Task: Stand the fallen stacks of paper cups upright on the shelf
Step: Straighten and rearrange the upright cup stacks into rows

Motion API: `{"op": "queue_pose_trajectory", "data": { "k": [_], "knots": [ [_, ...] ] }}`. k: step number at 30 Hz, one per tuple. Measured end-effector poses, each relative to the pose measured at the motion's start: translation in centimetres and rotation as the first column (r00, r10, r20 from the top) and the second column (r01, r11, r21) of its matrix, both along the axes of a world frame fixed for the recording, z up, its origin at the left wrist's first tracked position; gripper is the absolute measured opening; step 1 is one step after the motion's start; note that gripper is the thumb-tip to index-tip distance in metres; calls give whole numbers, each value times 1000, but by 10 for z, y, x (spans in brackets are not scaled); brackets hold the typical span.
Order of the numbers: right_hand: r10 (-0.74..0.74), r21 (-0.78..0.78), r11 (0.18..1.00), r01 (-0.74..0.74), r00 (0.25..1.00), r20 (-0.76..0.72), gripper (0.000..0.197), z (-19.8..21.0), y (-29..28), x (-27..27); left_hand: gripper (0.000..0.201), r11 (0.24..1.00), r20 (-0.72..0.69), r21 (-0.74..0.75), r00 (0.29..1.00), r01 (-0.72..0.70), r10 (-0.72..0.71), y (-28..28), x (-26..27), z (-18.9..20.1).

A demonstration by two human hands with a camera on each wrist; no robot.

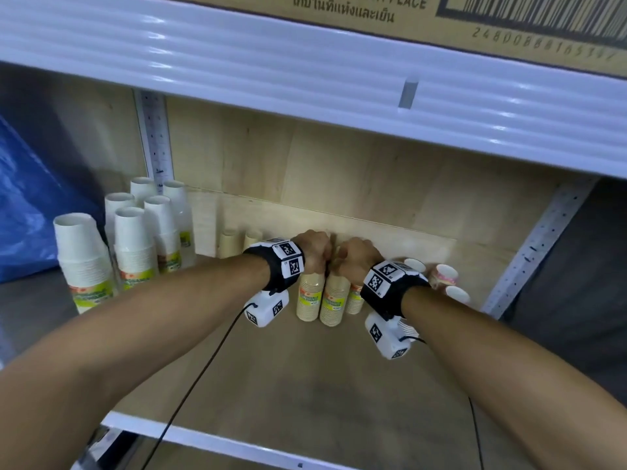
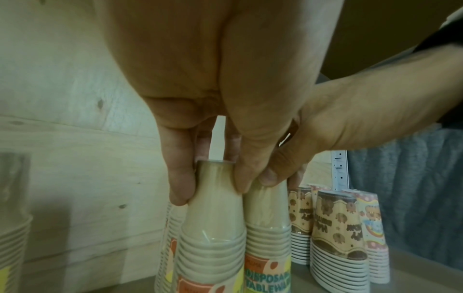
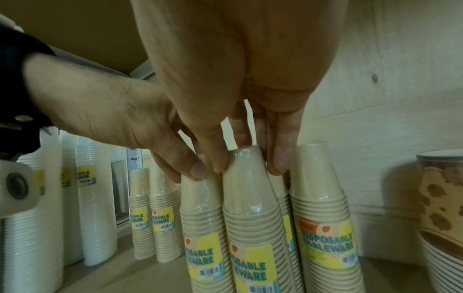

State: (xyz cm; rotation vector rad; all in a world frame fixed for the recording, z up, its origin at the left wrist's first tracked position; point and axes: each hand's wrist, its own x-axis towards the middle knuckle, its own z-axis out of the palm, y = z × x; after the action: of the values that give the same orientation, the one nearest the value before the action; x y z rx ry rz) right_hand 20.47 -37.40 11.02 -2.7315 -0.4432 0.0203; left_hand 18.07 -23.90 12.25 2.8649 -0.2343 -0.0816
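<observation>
Two tan paper-cup stacks in clear wrap with yellow labels stand upright, side by side, mid-shelf. My left hand [image 1: 315, 252] grips the top of the left stack [image 1: 310, 296], thumb and fingers curled round it [image 2: 213, 208]. My right hand [image 1: 354, 256] pinches the top of the right stack [image 1: 336, 301] in the same way; the right wrist view shows this stack [image 3: 250, 198] leaning slightly. The two hands touch at the knuckles. A third tan stack [image 3: 323, 208] stands just to the right, free of both hands.
White cup stacks [image 1: 135, 239] stand at the shelf's left, smaller tan stacks [image 1: 230, 242] behind them. Patterned cup stacks [image 1: 444, 276] stand at the right, near the metal upright [image 1: 529, 256]. An upper shelf [image 1: 305, 79] hangs close overhead. Bare board [image 1: 305, 385] lies in front.
</observation>
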Motion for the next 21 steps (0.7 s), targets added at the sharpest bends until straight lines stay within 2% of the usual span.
{"op": "queue_pose_trajectory", "data": {
  "k": [4,13,17,21],
  "knots": [
    [5,-10,1000,-5,1000,3,25,-6,3,4,23,1000,-14,13,1000,-2,3,0,2,-5],
    [36,-32,999,-36,999,-7,20,-3,-1,6,29,997,-3,-67,1000,-22,22,5,7,-7],
    [15,-63,998,-13,999,33,18,5,-1,5,26,996,43,-83,999,-16,19,8,7,-1],
    [-29,-113,993,40,995,93,24,17,6,6,28,995,112,-100,993,-29,40,18,8,10]
  ]
}}
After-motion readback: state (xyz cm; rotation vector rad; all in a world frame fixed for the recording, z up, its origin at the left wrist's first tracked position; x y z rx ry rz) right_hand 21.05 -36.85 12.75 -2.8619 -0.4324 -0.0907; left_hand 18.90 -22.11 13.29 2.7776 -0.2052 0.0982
